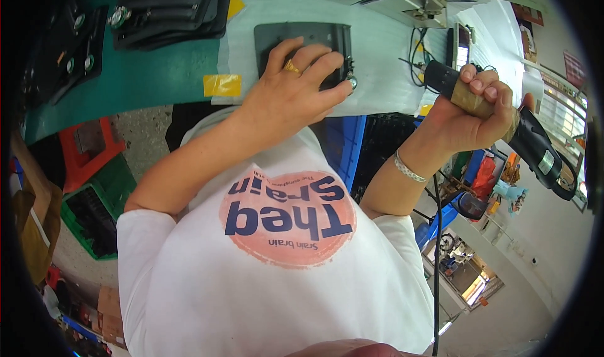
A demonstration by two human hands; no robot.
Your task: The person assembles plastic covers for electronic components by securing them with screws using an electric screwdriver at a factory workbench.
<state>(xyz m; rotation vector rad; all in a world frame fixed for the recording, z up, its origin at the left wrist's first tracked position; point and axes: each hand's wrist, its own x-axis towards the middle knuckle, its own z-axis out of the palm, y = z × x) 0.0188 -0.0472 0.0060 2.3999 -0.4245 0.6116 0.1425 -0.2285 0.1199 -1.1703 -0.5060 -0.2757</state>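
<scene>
My left hand [299, 80] lies over a flat black leather-like piece [267, 36] on the pale sheet of the bench. Its fingers are spread and bent, with their tips on the piece, and the thumb is beside a small round metal fitting [352, 81] at its right edge. Much of the piece is hidden under the hand. Raised off to the right, my right hand [481, 115] is closed around the taped tan grip of a black hand-held tool [535, 143]. It looks like a heat gun, but I cannot tell for certain.
Stacked black pieces [170, 11] with metal fittings lie at the far left of the green bench [145, 74]. Yellow tape [222, 85] marks the sheet's edge. Grey machines [402, 1] stand at the back, near loose black cables [415, 55]. Left of me are a red stool [110, 143] and a green crate [116, 174].
</scene>
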